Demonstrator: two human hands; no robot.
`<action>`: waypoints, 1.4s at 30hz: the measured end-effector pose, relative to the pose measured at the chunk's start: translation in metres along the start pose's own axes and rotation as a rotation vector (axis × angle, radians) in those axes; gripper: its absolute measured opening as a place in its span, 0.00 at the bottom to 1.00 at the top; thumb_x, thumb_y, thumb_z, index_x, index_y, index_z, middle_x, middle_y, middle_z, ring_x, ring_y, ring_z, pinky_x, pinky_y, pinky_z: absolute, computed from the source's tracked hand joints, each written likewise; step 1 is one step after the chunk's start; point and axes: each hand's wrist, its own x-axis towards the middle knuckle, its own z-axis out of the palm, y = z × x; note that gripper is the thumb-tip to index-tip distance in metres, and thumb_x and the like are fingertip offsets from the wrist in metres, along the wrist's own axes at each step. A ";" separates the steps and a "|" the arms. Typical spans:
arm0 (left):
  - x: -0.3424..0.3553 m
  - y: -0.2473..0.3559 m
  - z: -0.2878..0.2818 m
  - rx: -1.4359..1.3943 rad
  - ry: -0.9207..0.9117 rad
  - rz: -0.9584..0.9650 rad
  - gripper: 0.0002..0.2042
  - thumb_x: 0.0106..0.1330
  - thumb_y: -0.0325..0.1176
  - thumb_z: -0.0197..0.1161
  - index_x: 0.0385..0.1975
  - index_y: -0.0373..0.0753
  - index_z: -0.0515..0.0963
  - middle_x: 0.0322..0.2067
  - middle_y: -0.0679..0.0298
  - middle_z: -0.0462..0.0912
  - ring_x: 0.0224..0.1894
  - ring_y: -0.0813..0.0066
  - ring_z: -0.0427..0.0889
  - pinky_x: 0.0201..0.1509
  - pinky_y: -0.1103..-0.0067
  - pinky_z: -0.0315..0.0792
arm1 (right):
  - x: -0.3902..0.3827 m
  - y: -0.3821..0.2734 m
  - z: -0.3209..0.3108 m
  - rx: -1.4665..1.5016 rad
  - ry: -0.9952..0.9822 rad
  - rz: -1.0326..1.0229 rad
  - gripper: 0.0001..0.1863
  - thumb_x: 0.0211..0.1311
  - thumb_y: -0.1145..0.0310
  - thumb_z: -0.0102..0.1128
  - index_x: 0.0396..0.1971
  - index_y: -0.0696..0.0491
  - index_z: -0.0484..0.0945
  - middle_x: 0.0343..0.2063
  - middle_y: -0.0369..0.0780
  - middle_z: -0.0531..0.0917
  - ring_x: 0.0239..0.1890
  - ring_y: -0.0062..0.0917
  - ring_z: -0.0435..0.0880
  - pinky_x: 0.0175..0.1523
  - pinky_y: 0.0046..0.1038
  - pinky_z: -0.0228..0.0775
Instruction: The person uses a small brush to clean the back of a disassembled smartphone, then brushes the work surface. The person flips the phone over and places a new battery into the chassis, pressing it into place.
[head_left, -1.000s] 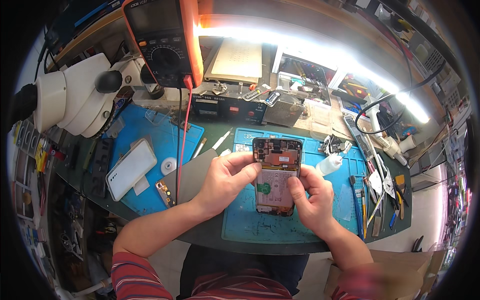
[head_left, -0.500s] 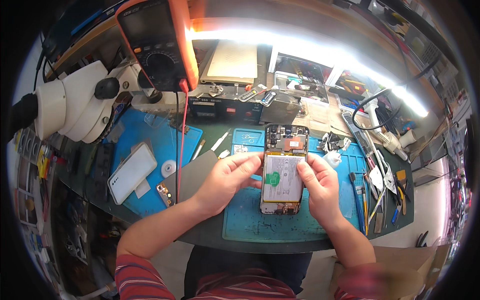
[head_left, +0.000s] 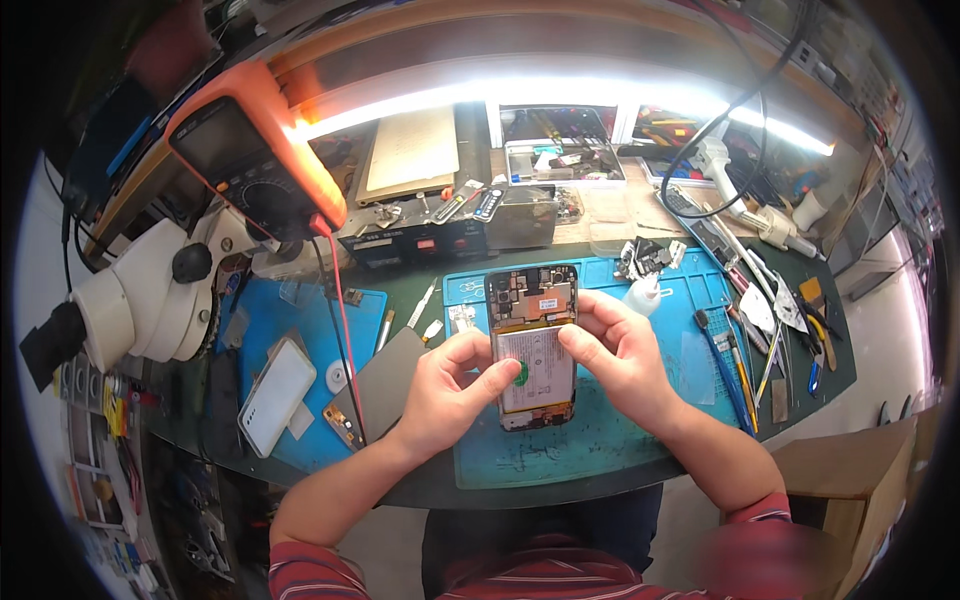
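Observation:
An opened smartphone (head_left: 540,345), its back off, is held upright between my hands above the blue work mat (head_left: 500,460). Its pale battery fills the middle, with a green sticker partly under my left thumb. Circuit parts show at the top end and along the bottom end. My left hand (head_left: 455,385) grips the lower left edge, thumb on the battery side. My right hand (head_left: 620,360) is closed on the right edge, thumb resting near the battery's top corner. The fingers behind the phone are hidden.
A white phone back (head_left: 275,397) lies on the left blue mat. An orange multimeter (head_left: 255,150) and a white microscope (head_left: 150,290) stand at the left. Tweezers, brushes and pliers (head_left: 825,340) lie on the right. A white bottle (head_left: 642,294) stands beyond my right hand.
My left hand has closed on the phone's left edge, its thumb now over the green sticker. The phone sits slightly further left in view, and the whole view has shifted and tilted.

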 end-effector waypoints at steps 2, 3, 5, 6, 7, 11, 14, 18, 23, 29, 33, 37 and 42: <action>-0.001 0.001 0.003 0.052 -0.008 0.015 0.09 0.78 0.33 0.72 0.40 0.34 0.81 0.39 0.69 0.82 0.42 0.84 0.81 0.47 0.79 0.77 | 0.000 -0.001 0.000 0.026 0.002 0.007 0.18 0.81 0.69 0.65 0.63 0.61 0.80 0.57 0.40 0.88 0.57 0.19 0.86 0.63 0.28 0.80; -0.001 0.002 0.004 0.077 -0.010 0.023 0.09 0.78 0.32 0.72 0.39 0.34 0.81 0.39 0.69 0.82 0.42 0.83 0.80 0.47 0.79 0.77 | 0.000 -0.001 0.000 0.020 0.005 0.021 0.18 0.81 0.69 0.65 0.63 0.60 0.79 0.56 0.40 0.88 0.57 0.19 0.86 0.63 0.28 0.80; -0.002 -0.001 0.004 0.131 -0.019 0.060 0.09 0.78 0.32 0.72 0.39 0.33 0.81 0.40 0.68 0.82 0.43 0.83 0.81 0.47 0.79 0.77 | 0.000 -0.003 0.000 0.013 0.002 0.041 0.18 0.80 0.69 0.65 0.64 0.60 0.79 0.56 0.40 0.88 0.57 0.19 0.86 0.63 0.28 0.80; -0.003 -0.002 0.004 0.157 -0.023 0.079 0.09 0.78 0.32 0.72 0.38 0.33 0.81 0.40 0.68 0.82 0.43 0.82 0.81 0.47 0.80 0.77 | 0.000 -0.003 -0.001 0.010 -0.004 0.047 0.18 0.80 0.69 0.65 0.64 0.60 0.79 0.56 0.40 0.88 0.57 0.19 0.86 0.63 0.28 0.80; -0.003 -0.003 0.004 0.150 -0.028 0.088 0.09 0.78 0.32 0.72 0.39 0.33 0.81 0.40 0.68 0.82 0.43 0.82 0.81 0.47 0.80 0.77 | 0.000 -0.004 -0.001 0.008 -0.010 0.053 0.18 0.80 0.69 0.64 0.64 0.60 0.79 0.56 0.40 0.88 0.57 0.18 0.86 0.63 0.28 0.80; -0.004 0.005 0.008 0.033 -0.049 0.013 0.09 0.78 0.34 0.72 0.42 0.33 0.83 0.41 0.68 0.83 0.44 0.82 0.83 0.46 0.80 0.79 | 0.001 -0.005 0.000 0.004 0.013 0.067 0.19 0.80 0.69 0.65 0.64 0.61 0.80 0.55 0.40 0.89 0.54 0.18 0.87 0.62 0.28 0.81; -0.003 0.004 0.007 0.031 -0.044 -0.001 0.10 0.80 0.35 0.71 0.45 0.33 0.83 0.41 0.67 0.84 0.44 0.82 0.85 0.46 0.80 0.81 | 0.000 -0.002 0.000 -0.015 0.013 0.072 0.21 0.80 0.69 0.65 0.65 0.62 0.80 0.53 0.40 0.90 0.53 0.18 0.87 0.61 0.28 0.81; -0.005 -0.004 0.004 0.017 0.012 0.138 0.11 0.81 0.36 0.69 0.49 0.33 0.82 0.42 0.67 0.86 0.44 0.82 0.85 0.43 0.80 0.81 | 0.003 -0.002 0.001 -0.035 -0.065 0.090 0.23 0.82 0.67 0.63 0.68 0.64 0.78 0.53 0.41 0.91 0.53 0.19 0.87 0.61 0.29 0.81; -0.002 0.003 0.002 0.010 0.033 0.087 0.12 0.82 0.37 0.68 0.51 0.33 0.82 0.43 0.66 0.89 0.43 0.83 0.86 0.44 0.81 0.81 | 0.002 0.002 0.003 0.000 -0.061 0.049 0.21 0.85 0.67 0.58 0.68 0.64 0.79 0.52 0.40 0.90 0.53 0.18 0.86 0.60 0.28 0.81; -0.003 -0.003 -0.001 0.029 0.021 0.125 0.13 0.82 0.37 0.68 0.55 0.33 0.82 0.45 0.66 0.89 0.46 0.83 0.85 0.46 0.82 0.80 | 0.001 0.007 0.002 -0.099 -0.066 0.004 0.18 0.85 0.68 0.58 0.64 0.63 0.82 0.49 0.38 0.90 0.50 0.15 0.84 0.57 0.27 0.80; -0.001 0.002 0.007 -0.012 0.040 0.182 0.14 0.81 0.37 0.70 0.55 0.33 0.83 0.46 0.67 0.89 0.46 0.85 0.84 0.47 0.83 0.78 | 0.001 0.007 0.003 -0.094 -0.062 0.019 0.17 0.84 0.67 0.60 0.62 0.63 0.84 0.45 0.39 0.92 0.45 0.15 0.85 0.51 0.26 0.80; 0.000 0.007 -0.010 -0.034 0.034 -0.025 0.16 0.82 0.40 0.68 0.56 0.33 0.83 0.49 0.66 0.89 0.49 0.82 0.85 0.56 0.80 0.79 | -0.001 -0.001 0.001 -0.511 0.057 0.030 0.14 0.79 0.66 0.67 0.56 0.58 0.87 0.38 0.41 0.92 0.35 0.21 0.88 0.43 0.28 0.81; -0.005 0.015 -0.012 0.053 -0.231 -0.290 0.16 0.82 0.42 0.68 0.51 0.33 0.85 0.43 0.67 0.91 0.42 0.84 0.85 0.44 0.80 0.79 | -0.005 -0.030 -0.015 -0.959 0.467 -0.630 0.16 0.69 0.63 0.76 0.51 0.53 0.87 0.37 0.39 0.90 0.38 0.35 0.88 0.46 0.35 0.81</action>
